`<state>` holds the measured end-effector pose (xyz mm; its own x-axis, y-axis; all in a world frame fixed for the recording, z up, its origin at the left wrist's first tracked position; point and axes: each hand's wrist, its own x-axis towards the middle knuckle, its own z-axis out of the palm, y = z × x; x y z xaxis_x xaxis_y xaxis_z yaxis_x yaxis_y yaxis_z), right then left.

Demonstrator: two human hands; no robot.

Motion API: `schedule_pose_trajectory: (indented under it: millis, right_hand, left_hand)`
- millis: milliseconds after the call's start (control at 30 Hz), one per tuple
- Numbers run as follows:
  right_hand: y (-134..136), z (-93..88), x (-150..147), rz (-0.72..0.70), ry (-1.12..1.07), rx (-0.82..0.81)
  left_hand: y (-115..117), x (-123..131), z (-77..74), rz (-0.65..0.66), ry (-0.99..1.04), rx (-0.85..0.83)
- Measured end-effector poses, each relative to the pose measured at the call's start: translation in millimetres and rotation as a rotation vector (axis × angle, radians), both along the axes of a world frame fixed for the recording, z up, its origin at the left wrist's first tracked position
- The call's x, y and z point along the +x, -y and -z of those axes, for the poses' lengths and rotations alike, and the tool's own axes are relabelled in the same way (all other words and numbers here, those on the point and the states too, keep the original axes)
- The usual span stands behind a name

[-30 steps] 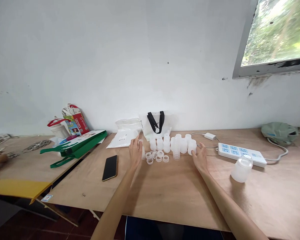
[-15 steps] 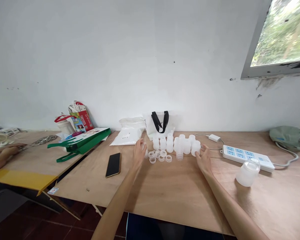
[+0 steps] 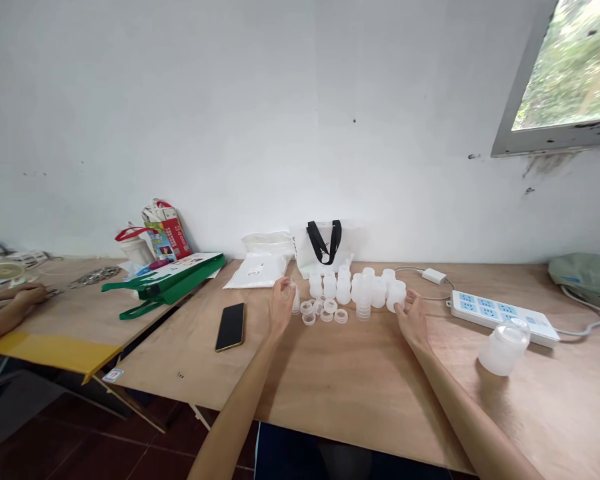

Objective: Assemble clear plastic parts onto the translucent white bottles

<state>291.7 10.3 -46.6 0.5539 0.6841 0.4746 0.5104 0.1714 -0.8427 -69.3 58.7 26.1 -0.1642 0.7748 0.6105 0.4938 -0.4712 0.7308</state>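
Note:
A cluster of small translucent white bottles (image 3: 353, 287) stands at the back middle of the wooden table (image 3: 350, 380), with several loose clear rings (image 3: 325, 311) in front of it. My left hand (image 3: 281, 304) is at the cluster's left end, its fingers closed round a small clear bottle (image 3: 295, 298). My right hand (image 3: 413, 317) rests at the right end with fingers spread, its fingertips against the rightmost bottle (image 3: 396, 294).
A black phone (image 3: 231, 326) lies left of my left hand. A white power strip (image 3: 503, 313) and a larger translucent jar (image 3: 503, 347) lie to the right. White bags (image 3: 323, 247) lean against the wall. Another person's hand (image 3: 27, 295) rests on the neighbouring table beside green bags (image 3: 170, 280).
The view has drifted left, so everything sits further right in the picture. My hands stay at the two ends of the bottle cluster. The other person's hand has come into view at the left.

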Motion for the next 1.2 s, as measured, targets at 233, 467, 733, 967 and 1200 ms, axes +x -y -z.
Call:
schedule_pose_trajectory:
  millis: [233, 467, 733, 967, 1200]
  right_hand:
    - [0, 0.7, 0, 0.001, -0.013, 0.015]
    - [-2, 0.8, 0, 0.006, -0.012, 0.011]
    - [-2, 2.1, 1, 0.004, -0.013, 0.023]
    - [0, -0.8, 0, 0.001, -0.007, 0.004]
    - [1, -1.0, -1, 0.009, -0.010, -0.011]
  left_hand:
    - [-2, 1, 3.7, 0.021, 0.013, -0.015]
    - [-4, 1, -0.4, 0.035, -0.012, -0.006]
    - [-2, 0, 4.3, 0.023, 0.026, -0.002]
    - [-5, 1, 5.4, 0.030, 0.066, -0.016]
    - [-11, 0, 7.3, 0.016, 0.092, 0.006]
